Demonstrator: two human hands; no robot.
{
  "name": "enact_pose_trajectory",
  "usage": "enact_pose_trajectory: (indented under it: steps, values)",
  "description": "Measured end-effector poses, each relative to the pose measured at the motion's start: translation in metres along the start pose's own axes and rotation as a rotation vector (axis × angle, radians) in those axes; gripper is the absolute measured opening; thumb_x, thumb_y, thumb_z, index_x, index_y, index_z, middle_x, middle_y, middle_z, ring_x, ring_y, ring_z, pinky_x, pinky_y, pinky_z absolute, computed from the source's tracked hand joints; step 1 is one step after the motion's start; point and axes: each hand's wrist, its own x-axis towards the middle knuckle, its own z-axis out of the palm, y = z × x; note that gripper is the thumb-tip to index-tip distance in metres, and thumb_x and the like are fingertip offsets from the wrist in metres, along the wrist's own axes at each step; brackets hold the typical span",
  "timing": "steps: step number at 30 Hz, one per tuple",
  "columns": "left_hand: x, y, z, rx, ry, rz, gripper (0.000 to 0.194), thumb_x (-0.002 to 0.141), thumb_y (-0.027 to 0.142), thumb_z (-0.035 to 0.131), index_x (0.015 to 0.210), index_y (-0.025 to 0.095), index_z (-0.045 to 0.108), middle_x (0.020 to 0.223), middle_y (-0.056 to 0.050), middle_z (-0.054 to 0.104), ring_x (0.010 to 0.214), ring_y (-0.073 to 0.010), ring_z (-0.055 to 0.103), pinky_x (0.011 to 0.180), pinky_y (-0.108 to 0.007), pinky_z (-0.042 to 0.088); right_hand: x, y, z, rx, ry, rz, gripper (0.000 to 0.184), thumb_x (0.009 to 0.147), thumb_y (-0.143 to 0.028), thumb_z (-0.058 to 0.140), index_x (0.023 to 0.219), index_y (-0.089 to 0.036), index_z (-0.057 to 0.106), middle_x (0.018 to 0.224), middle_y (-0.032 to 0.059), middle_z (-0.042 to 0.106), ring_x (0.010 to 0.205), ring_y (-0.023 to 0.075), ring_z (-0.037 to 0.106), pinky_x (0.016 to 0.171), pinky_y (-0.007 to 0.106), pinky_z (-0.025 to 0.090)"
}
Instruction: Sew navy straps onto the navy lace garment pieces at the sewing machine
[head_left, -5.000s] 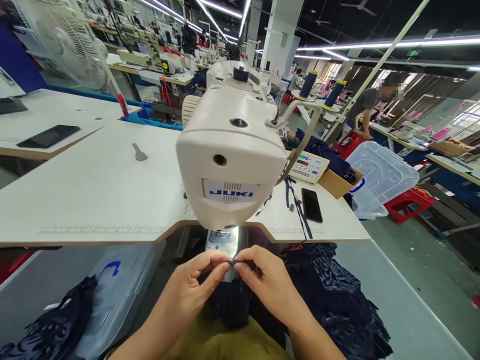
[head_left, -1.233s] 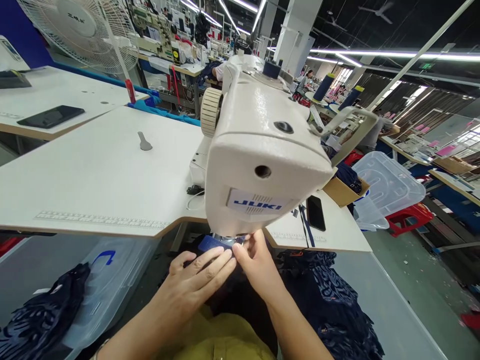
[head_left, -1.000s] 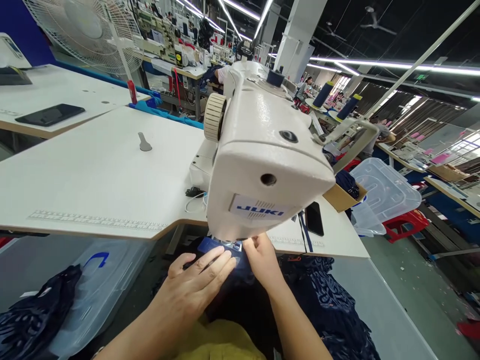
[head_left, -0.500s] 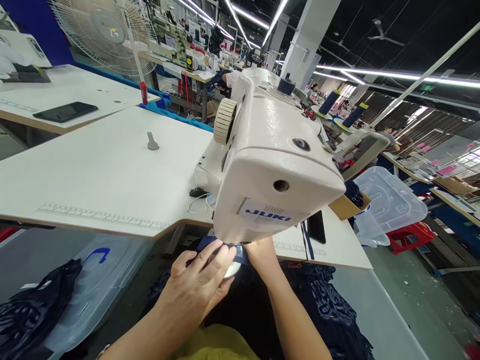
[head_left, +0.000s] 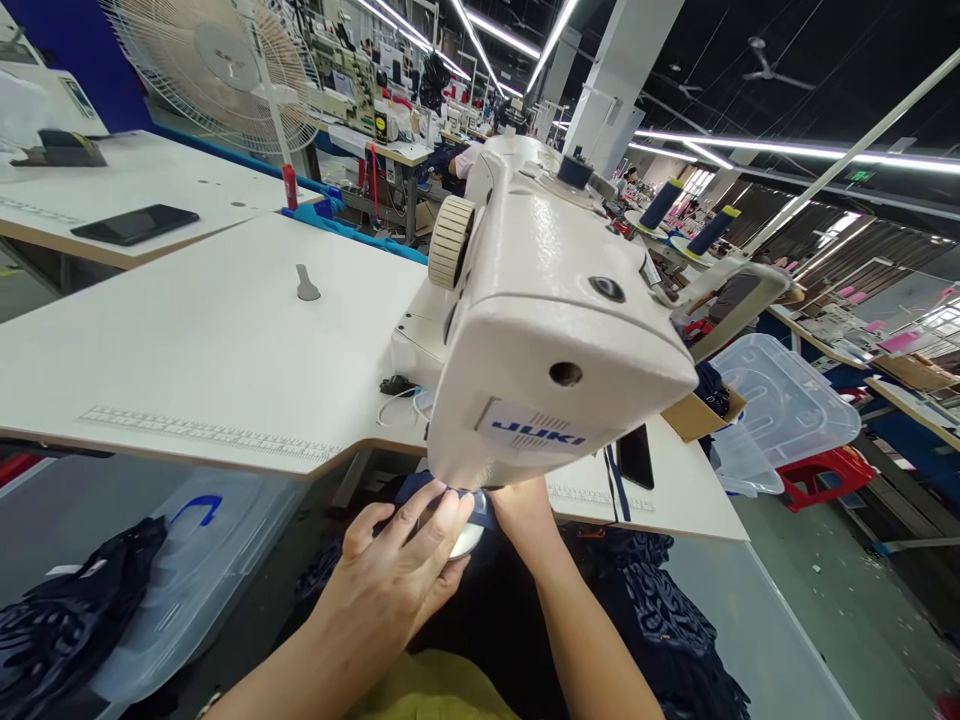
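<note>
Navy cloth strip [head_left: 487, 512] at the JUKI sewing machine [head_left: 562, 350], both hands on the work.

Strip lies under the lower edge of the machine head, at the tabletop [head_left: 225, 340] cut-out. Left hand [head_left: 401, 550]: fingers bent over the strip and touching it, beside a white rounded part [head_left: 467, 541]; whether its grip pinches cloth, cannot tell. Right hand [head_left: 527, 515]: at the strip's right end, fingertips hidden by the head, grip cannot be told. Right of machine: black phone [head_left: 636, 458], dark cords [head_left: 618, 484]. Patterned navy fabric [head_left: 664, 605] heaped below; translucent tub [head_left: 217, 570] at lower left.
</note>
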Motion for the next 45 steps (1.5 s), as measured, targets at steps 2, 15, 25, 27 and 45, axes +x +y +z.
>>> enact_pose_trajectory:
  steps: [2, 15, 25, 27, 45]
  values:
    - [0.001, 0.001, 0.001, 0.011, 0.003, -0.014, 0.024, 0.096, 0.029, 0.044, 0.098, 0.034, 0.067, 0.121, 0.004, 0.065, 0.11, -0.0208, 0.058, 0.094, -0.039, 0.027, 0.0, -0.002, 0.0, 0.017, 0.013, -0.006, 0.015, 0.074, -0.012, 0.055, 0.074, -0.02, 0.068, 0.067, 0.001, 0.067, 0.075, 0.0195, 0.06, 0.08, 0.031, 0.048]
    - [0.002, 0.002, -0.002, 0.051, 0.044, -0.048, 0.027, 0.097, 0.031, 0.041, 0.106, 0.032, 0.066, 0.116, 0.001, 0.067, 0.109, -0.0226, 0.059, 0.089, -0.039, 0.031, -0.015, 0.006, 0.011, 0.241, 0.203, 0.208, 0.013, 0.082, -0.026, 0.051, 0.086, -0.018, 0.06, 0.079, 0.002, 0.064, 0.077, 0.0171, 0.059, 0.079, 0.029, 0.046]
    - [0.003, -0.001, -0.002, 0.011, 0.043, -0.005, 0.026, 0.096, 0.026, 0.043, 0.107, 0.028, 0.067, 0.117, 0.0, 0.067, 0.109, -0.0219, 0.059, 0.089, -0.039, 0.031, -0.058, 0.097, 0.05, 0.375, 0.07, 0.481, 0.031, 0.089, -0.043, 0.04, 0.091, -0.018, 0.057, 0.093, 0.0065, 0.063, 0.09, 0.02, 0.058, 0.084, 0.034, 0.047]
    - [0.003, -0.001, -0.003, -0.003, 0.035, -0.005, 0.026, 0.096, 0.026, 0.043, 0.109, 0.029, 0.066, 0.118, 0.0, 0.067, 0.11, -0.0217, 0.059, 0.09, -0.039, 0.031, -0.066, 0.101, 0.058, 0.435, -0.069, 0.48, 0.032, 0.087, -0.044, 0.046, 0.097, -0.018, 0.062, 0.095, 0.0075, 0.065, 0.094, 0.0217, 0.06, 0.086, 0.037, 0.047]
    - [-0.066, -0.084, -0.014, -0.149, -0.176, 0.081, 0.03, 0.088, 0.011, 0.041, 0.096, 0.028, 0.064, 0.09, 0.0, 0.07, 0.088, -0.0165, 0.063, 0.086, -0.031, 0.043, -0.121, 0.127, -0.036, 0.501, -0.526, 0.57, 0.03, 0.062, -0.045, 0.076, 0.062, -0.016, 0.069, 0.058, -0.0009, 0.062, 0.066, 0.0195, 0.058, 0.077, 0.039, 0.047]
